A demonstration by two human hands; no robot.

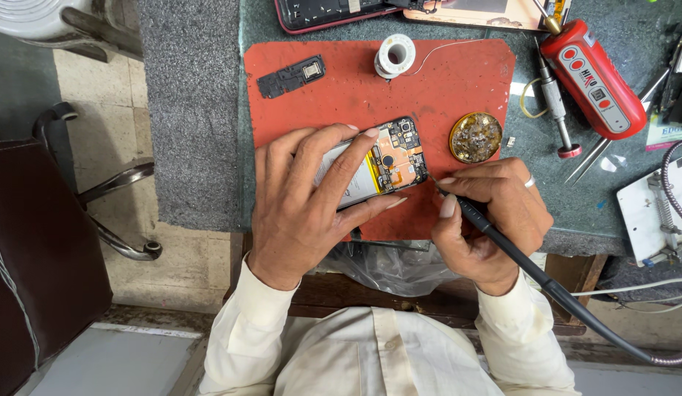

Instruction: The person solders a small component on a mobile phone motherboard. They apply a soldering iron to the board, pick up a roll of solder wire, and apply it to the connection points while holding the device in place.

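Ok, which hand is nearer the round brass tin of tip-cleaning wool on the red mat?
Right. The right hand, holding the soldering iron, sits just below the brass tin. The left hand grips the opened phone farther off on the mat.

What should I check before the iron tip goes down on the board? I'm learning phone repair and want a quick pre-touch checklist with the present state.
1. Opened phone held steady: ok, the left hand grips it on the red mat.
2. Soldering iron under control: ok, the right hand holds it like a pen, its tip at the phone's right edge.
3. Fingers away from the tip: not ok, the left fingertips lie close to the board.
4. Solder spool in reach: ok, at the mat's top.
5. Tip cleaner tin nearby: ok.
6. Tip hot: cannot tell.
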